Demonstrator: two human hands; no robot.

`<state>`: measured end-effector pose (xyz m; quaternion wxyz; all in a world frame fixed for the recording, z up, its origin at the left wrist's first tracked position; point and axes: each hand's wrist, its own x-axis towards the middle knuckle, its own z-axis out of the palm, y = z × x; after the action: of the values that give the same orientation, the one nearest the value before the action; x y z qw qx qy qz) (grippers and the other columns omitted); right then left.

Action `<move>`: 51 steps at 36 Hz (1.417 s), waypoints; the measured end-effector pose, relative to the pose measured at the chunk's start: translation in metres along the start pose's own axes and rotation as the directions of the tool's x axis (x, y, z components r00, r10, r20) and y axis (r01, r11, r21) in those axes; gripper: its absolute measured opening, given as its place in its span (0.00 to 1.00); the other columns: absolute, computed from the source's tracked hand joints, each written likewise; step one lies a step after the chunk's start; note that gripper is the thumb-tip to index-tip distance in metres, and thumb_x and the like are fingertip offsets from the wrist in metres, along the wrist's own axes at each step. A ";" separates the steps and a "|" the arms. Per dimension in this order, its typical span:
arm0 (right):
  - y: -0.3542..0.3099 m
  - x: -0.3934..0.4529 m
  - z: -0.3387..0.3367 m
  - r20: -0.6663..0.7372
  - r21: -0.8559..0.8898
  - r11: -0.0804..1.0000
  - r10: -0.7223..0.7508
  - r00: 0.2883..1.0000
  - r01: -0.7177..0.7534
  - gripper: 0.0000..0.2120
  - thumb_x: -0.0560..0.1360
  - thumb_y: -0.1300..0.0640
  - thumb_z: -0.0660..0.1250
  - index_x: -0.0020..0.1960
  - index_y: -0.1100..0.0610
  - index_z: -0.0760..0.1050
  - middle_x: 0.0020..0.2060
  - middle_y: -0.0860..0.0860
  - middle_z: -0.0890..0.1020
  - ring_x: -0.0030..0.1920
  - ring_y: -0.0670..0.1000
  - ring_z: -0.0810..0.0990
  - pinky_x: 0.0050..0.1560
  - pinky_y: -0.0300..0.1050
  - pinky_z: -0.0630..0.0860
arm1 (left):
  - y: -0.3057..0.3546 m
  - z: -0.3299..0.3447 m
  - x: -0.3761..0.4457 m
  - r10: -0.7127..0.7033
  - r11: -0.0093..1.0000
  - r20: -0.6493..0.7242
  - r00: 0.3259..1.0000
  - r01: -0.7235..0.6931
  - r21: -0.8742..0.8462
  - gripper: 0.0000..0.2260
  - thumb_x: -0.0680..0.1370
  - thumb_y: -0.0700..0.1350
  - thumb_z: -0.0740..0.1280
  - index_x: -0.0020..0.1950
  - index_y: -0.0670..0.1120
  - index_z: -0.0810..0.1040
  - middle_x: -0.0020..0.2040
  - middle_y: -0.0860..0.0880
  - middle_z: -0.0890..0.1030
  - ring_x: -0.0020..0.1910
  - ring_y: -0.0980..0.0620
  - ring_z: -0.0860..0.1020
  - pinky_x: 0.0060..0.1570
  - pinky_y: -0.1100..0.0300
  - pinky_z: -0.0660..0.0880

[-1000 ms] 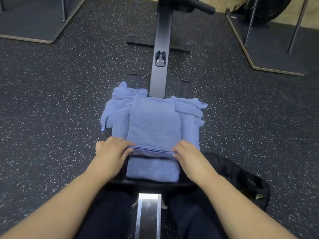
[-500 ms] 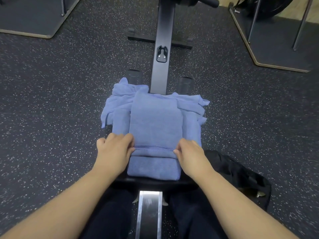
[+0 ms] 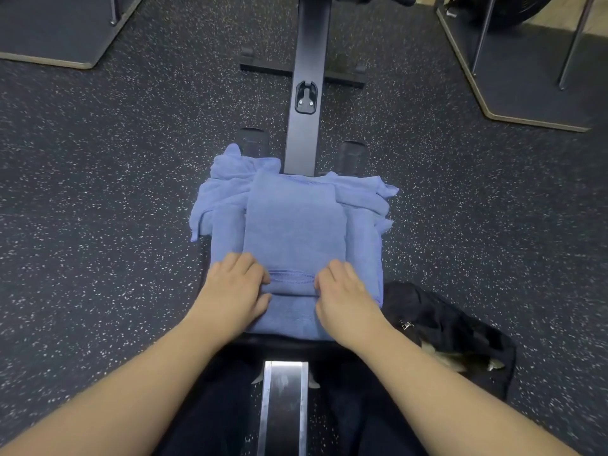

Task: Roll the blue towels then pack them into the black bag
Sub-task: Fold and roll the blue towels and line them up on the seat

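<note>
- Both hands have crept fwd since the earlier frames; the rolled hem that stood up off the stack now lies pressed down, roll a bit fatter.
- Left hand (image 3: 235, 289) & right hand (image 3: 343, 292): fingers curled over the near end of the top blue towel (image 3: 294, 222), pinching the rolled edge (image 3: 292, 280) between the two sets of fingertips.
- Rest of that towel lies flat beyond the fingers, on top of the other blue towels (image 3: 363, 225).
- Black bag (image 3: 437, 327) sits on the floor just right of the right wrist, mouth looks open.
- Step now, I'd say: start of the roll, nothing packed yet.
- To do it well: keep both sides moving evenly, tuck tight w/ fingertips, don't drag the towels underneath.
</note>
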<state>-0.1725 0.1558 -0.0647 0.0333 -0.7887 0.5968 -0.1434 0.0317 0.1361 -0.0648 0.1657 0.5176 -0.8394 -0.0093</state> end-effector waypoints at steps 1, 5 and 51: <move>0.000 -0.001 0.000 0.003 -0.031 0.999 0.007 1.000 -0.006 0.05 0.63 0.65 0.58 0.36 0.58 0.71 0.35 0.55 0.73 0.35 0.57 0.74 0.39 0.47 0.64 | -0.001 0.001 0.001 -0.016 1.000 0.017 1.000 0.017 -0.010 0.14 0.60 0.51 0.78 0.38 0.48 0.77 0.38 0.49 0.75 0.41 0.49 0.66 0.32 0.55 0.70; 0.004 -0.002 0.002 0.001 -0.095 0.995 -0.022 1.000 0.022 0.15 0.61 0.59 0.76 0.39 0.57 0.71 0.37 0.54 0.74 0.38 0.55 0.72 0.40 0.45 0.63 | 0.001 0.004 0.006 -0.040 0.999 0.006 0.999 0.040 -0.018 0.16 0.56 0.44 0.80 0.37 0.47 0.77 0.37 0.47 0.76 0.41 0.48 0.65 0.30 0.55 0.68; 0.012 0.015 0.002 -0.075 -0.064 0.989 0.129 0.989 -0.134 0.12 0.75 0.54 0.55 0.41 0.55 0.76 0.37 0.51 0.76 0.37 0.56 0.75 0.37 0.48 0.70 | -0.007 0.008 0.016 -0.200 0.977 0.094 0.975 0.206 -0.057 0.18 0.77 0.54 0.51 0.42 0.47 0.76 0.41 0.49 0.78 0.47 0.48 0.67 0.40 0.57 0.50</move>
<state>-0.1799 0.1377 -0.0667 -0.0055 -0.7428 0.6530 -0.1480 0.0285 0.1177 -0.0696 0.1440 0.5940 -0.7877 -0.0770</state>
